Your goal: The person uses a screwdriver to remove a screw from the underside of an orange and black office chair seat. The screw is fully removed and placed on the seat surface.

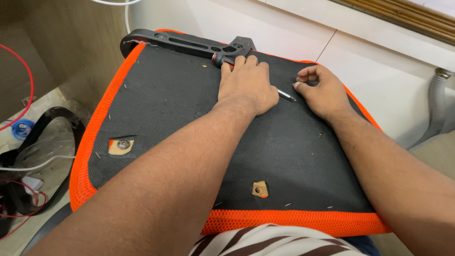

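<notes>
Orange mesh rims the upturned chair seat (pixel 85 156), its black fabric underside lying bare toward 6 o'clock. Left hand (pixel 246 85) wraps the screwdriver (pixel 287 96) near 12 o'clock, red-black handle poking out; right hand (pixel 322 92) pinches fingertips just beside its tip. Black plastic armrest bracket (pixel 189 45) crowds the far edge; cables (pixel 19 128) clutter 9 o'clock.

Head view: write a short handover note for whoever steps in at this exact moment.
Left hand: closed over the screwdriver, handle toward the black bracket, tip pointing right.
Right hand: fingers pinched beside the tip, on the black underside of the seat pad.
Done: a bolt sits in the left cutout.
Left: the near cutout shows no bolt; the bracket lies along the far edge.
</notes>
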